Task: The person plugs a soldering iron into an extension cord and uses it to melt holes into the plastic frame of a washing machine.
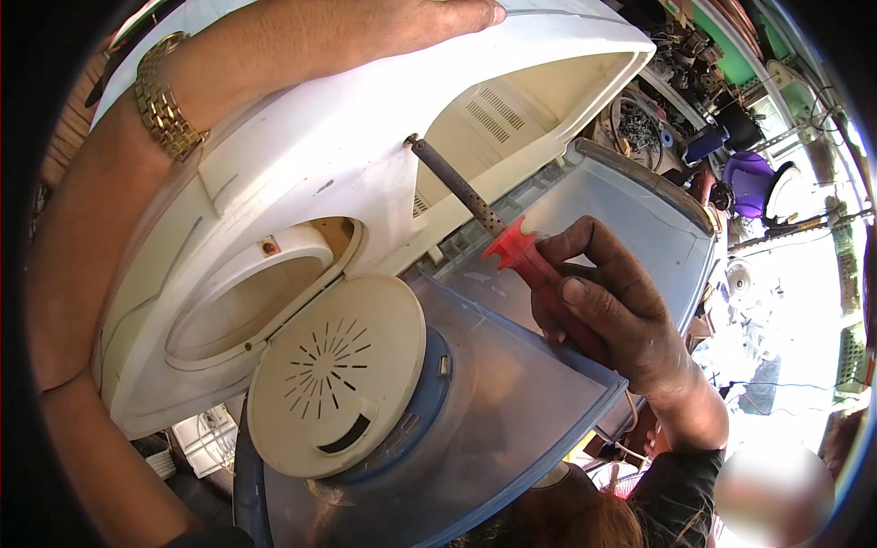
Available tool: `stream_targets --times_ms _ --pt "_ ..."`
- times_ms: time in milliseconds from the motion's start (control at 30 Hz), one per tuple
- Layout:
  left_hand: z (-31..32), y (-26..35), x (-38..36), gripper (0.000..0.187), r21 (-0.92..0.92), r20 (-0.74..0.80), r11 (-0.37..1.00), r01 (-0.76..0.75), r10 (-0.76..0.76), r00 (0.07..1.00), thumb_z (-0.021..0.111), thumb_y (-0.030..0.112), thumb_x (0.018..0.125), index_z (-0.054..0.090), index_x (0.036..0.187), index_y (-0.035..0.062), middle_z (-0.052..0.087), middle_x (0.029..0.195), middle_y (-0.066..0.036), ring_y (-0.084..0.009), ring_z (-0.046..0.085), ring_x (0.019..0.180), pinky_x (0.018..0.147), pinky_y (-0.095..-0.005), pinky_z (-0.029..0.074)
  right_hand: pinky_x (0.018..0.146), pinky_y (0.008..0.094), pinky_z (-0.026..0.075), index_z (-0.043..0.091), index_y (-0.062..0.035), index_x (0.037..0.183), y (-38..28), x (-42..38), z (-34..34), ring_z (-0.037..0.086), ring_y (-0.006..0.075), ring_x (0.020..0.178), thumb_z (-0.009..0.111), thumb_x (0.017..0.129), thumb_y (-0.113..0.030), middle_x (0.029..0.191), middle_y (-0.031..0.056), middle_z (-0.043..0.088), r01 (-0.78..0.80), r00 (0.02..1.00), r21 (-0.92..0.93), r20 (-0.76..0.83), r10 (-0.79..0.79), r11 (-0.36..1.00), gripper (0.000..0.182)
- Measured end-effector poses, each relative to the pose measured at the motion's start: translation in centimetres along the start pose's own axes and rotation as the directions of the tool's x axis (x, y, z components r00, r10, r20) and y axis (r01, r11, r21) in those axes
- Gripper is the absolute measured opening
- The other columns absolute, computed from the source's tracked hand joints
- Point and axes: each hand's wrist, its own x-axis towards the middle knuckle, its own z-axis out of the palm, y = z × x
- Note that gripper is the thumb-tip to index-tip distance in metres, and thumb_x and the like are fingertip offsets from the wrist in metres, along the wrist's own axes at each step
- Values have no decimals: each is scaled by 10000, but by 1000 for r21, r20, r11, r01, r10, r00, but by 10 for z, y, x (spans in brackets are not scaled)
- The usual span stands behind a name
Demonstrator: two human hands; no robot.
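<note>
My right hand (621, 306) is wrapped round the red handle of a soldering iron (539, 274). The iron's perforated metal barrel slants up to the left, and its tip meets a small dark hole in a white plastic washing machine top panel (365, 137). Over the panel's upper edge lies my left hand (434, 16), with a gold-coloured watch on the wrist. Its thumb presses on the panel, while the other fingers are hidden. The panel stands tilted and has a large opening and a round one. A round beige slotted lid (338, 365) is beside the round opening.
Below the panel lie a translucent blue-framed cover (512, 393) and a second translucent lid (621, 219). Tangled wire and parts (639, 128) crowd the upper right, near a purple object (749, 183). A white item with cables (206, 438) lies at lower left.
</note>
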Motion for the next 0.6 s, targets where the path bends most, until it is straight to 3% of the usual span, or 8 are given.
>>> stream_targets --times_ms 167,600 --pt "4 -17 6 443 -41 14 999 3 -2 1000 475 298 988 491 1246 -61 559 1200 -224 -315 542 1142 987 -387 436 604 213 334 425 -32 1141 -2 -1 1 459 83 679 569 953 -332 783 51 526 -11 1000 -20 0 11 1000 382" --pt "3 -2 0 430 -17 -11 999 32 -32 999 479 306 986 492 1245 -37 556 1210 -221 -324 543 1144 999 -394 431 639 220 365 428 -23 1153 -5 -1 3 473 95 703 577 949 -296 837 63 541 -47 999 -19 -24 47 999 372"
